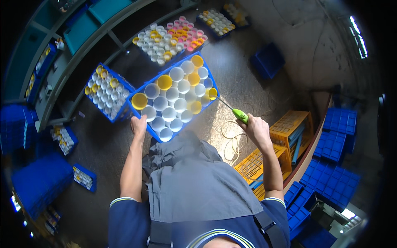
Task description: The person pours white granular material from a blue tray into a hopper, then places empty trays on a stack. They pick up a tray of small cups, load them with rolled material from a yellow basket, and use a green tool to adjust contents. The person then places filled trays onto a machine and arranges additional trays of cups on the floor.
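In front of me stands a blue plastic crate (pixel 207 68), filled with round white and yellow cup-like or tube-like pieces (pixel 168 113) whose open ends face up. My left hand (pixel 139 125) is closed at the crate's near left corner; its thumb is by the rim and the other fingers are partly hidden. A green-handled tool (pixel 240 116) with a thin metal shaft is held in my right hand (pixel 256 129). The shaft points left and its tip reaches the crate's right side, beside a yellow piece (pixel 212 93). Whether the tip hooks the rim, I cannot tell.
Another filled blue crate (pixel 108 93) stands close on the left. Beyond are groups of white-yellow pieces (pixel 157 43) and pink-orange pieces (pixel 186 33). Yellow slotted crates (pixel 285 128) and a loose cord (pixel 231 142) lie to the right. A blue bin (pixel 268 60) stands far right.
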`<state>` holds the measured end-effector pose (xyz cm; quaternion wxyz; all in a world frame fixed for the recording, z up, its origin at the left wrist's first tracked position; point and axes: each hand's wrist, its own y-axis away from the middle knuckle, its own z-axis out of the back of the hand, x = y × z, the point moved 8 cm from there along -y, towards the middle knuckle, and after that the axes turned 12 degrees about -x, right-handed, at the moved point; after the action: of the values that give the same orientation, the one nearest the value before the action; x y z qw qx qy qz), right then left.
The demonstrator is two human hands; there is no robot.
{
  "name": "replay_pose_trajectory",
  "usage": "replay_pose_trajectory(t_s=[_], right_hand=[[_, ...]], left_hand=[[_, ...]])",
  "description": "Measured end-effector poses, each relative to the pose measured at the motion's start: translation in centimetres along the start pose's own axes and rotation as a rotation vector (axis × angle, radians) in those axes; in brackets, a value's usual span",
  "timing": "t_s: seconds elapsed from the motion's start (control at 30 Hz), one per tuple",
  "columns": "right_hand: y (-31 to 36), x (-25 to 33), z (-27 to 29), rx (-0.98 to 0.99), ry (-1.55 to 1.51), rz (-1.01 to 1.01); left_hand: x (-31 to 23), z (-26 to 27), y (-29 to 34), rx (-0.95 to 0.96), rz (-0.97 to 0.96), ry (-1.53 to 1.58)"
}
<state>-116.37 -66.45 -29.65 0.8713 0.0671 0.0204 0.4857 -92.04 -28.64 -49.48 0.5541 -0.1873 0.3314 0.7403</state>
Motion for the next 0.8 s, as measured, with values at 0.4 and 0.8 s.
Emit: replay_pose_trajectory(t_s=[0.4,0.8], right_hand=[[-16.1,9.1,4.4,0.123,-0.200,0.114],[-31.8,10.4,3.0,0.119,-0.303,0.184]], left_hand=[[-5.1,-1.8,-12.0,-0.026,0.076,-0.006],[-20.6,-6.0,-23.5,-0.054,-0.037,-0.124]])
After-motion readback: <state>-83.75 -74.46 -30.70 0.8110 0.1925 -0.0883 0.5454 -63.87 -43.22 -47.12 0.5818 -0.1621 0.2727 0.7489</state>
